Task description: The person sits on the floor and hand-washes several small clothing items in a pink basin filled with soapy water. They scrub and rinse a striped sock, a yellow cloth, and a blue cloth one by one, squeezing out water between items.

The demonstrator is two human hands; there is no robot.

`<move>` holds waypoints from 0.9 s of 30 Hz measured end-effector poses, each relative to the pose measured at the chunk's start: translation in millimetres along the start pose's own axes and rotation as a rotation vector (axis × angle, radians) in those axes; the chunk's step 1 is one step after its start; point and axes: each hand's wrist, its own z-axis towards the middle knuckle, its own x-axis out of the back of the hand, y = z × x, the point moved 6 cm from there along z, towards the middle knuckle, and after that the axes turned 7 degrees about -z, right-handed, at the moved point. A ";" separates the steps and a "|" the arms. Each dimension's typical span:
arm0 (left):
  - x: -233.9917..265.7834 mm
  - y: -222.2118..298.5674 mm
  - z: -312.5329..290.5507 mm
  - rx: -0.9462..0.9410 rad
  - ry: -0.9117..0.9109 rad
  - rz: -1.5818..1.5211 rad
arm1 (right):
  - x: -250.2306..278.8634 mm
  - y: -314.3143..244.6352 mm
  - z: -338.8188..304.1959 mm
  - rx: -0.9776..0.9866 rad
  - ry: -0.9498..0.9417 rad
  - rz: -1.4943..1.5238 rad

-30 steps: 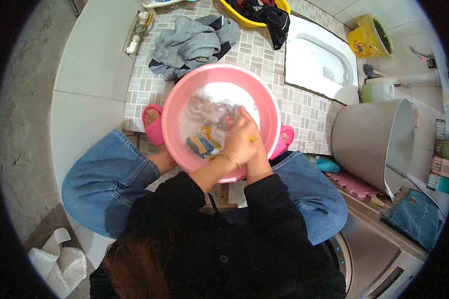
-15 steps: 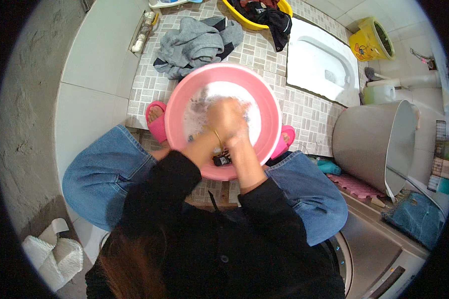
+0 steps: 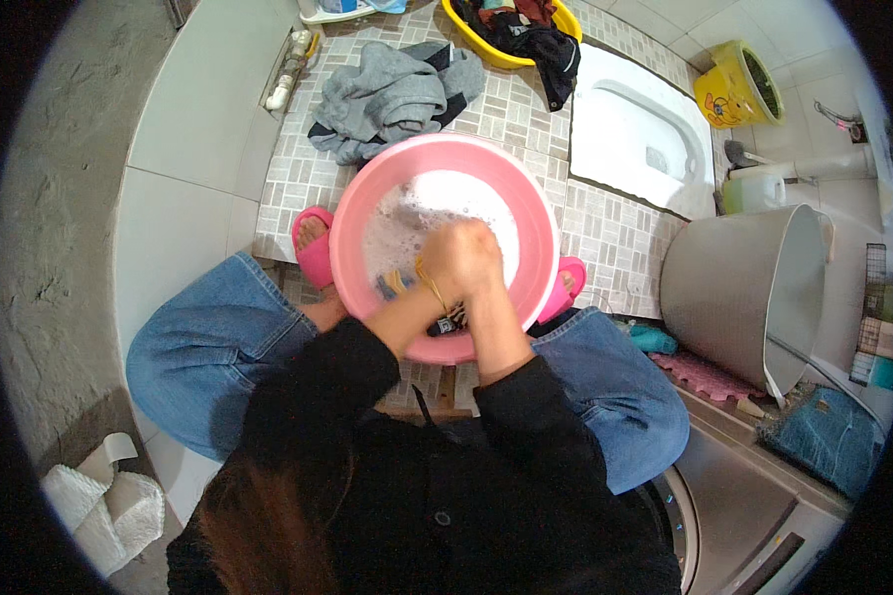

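Observation:
A pink basin [image 3: 345, 230] of foamy water [image 3: 466, 188] stands between my feet. My left hand [image 3: 446, 260] and my right hand [image 3: 482, 252] are pressed together above the water, both closed. What they grip is hidden by the hands themselves. Below my wrists, a dark cloth piece with black-and-white stripes [image 3: 450, 322] shows inside the near wall of the basin. A blue and tan bit of cloth [image 3: 395, 284] lies in the suds beside my left wrist, which wears a gold-coloured bangle [image 3: 433, 283].
Grey clothes [image 3: 387, 94] lie on the tiles beyond the basin. A yellow tub of dark clothes [image 3: 501, 48] is farther off. To the right are a squat toilet [image 3: 615, 124], a yellow bucket [image 3: 726, 94] and a large grey bin [image 3: 724, 288]. My pink slippers [image 3: 314, 260] flank the basin.
My hands were smeared by motion and now show clearly, pressed together slightly nearer me. The blue and tan cloth shows more plainly in the suds.

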 end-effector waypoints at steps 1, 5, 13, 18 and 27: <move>4.0 11.9 -14.9 0.003 -0.037 -0.019 | -13.0 1.1 -13.0 -0.074 -0.057 -0.104; -13.0 -56.2 -3.5 0.332 -0.139 -0.024 | -8.5 4.5 -32.6 0.057 0.246 -0.367; 17.9 -140.5 20.5 0.369 -0.142 0.516 | 3.7 -67.0 -55.6 0.182 0.760 -0.792; -22.2 -132.9 -5.5 0.420 -0.110 0.362 | 35.7 -55.4 -42.6 0.188 0.658 -0.702; -33.7 24.0 -31.3 -0.091 -0.200 0.095 | -29.1 -21.1 -38.1 -0.025 -0.132 -0.122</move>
